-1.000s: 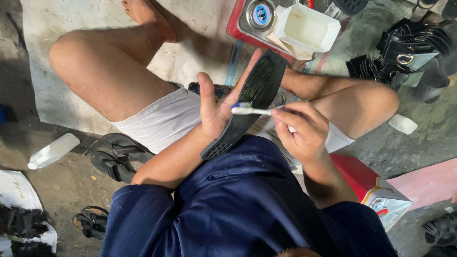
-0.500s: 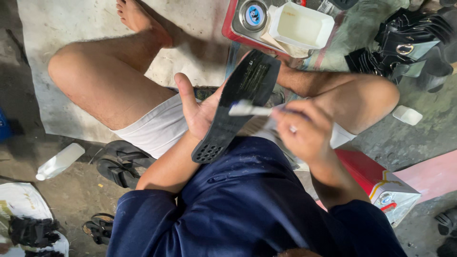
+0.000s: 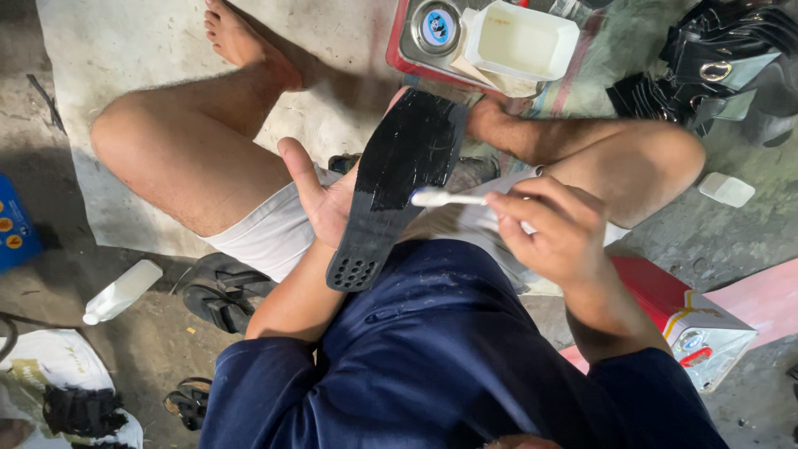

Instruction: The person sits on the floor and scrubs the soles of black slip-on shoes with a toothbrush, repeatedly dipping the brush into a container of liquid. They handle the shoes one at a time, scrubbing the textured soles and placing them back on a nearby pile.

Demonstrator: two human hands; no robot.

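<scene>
A black shoe sole point(image 3: 399, 179) is held up over the lap, propped in the palm of the left hand point(image 3: 326, 199), whose thumb is spread wide to the side and whose fingers are hidden behind the sole, so how tightly they are closed cannot be told. The sole is tilted, its perforated heel end lowest and its glossy, wet-looking broad end pointed away. A white brush point(image 3: 445, 199) is pinched between the thumb and curled fingers of the right hand point(image 3: 553, 233), and its tip is laid against the right edge of the sole. A white plastic tub point(image 3: 519, 41) and a round tin point(image 3: 434, 29) are seen beyond the knees, a white bottle point(image 3: 123, 292) on the ground to the left, and a red and white box point(image 3: 694, 320) beside the right arm.
</scene>
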